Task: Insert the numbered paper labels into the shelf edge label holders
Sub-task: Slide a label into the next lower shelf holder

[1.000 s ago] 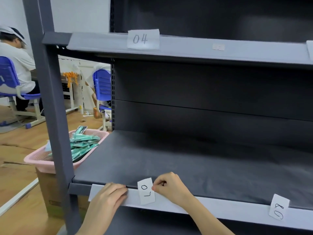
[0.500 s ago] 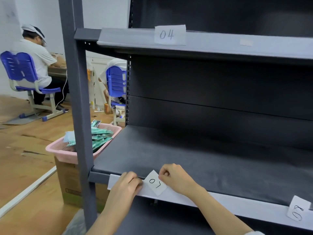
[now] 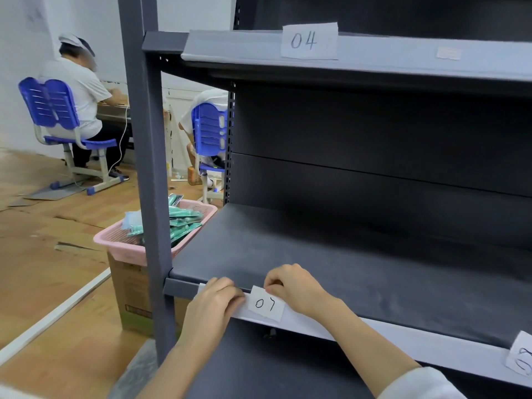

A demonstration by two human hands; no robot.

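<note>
At lower centre, a right hand (image 3: 293,286) pinches the "07" label (image 3: 266,303) against the label holder (image 3: 374,334); the left hand (image 3: 214,302) presses the strip. Levelling the paper before tucking should seat it cleanly.

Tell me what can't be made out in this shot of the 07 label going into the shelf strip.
- 07 label, head view: its top right corner is covered by the right hand, so how far it sits in the label holder is unclear.
- Left hand: fingertips curl over the strip; what they touch is hidden.
- Lower right label: cut off by the frame edge.
</note>
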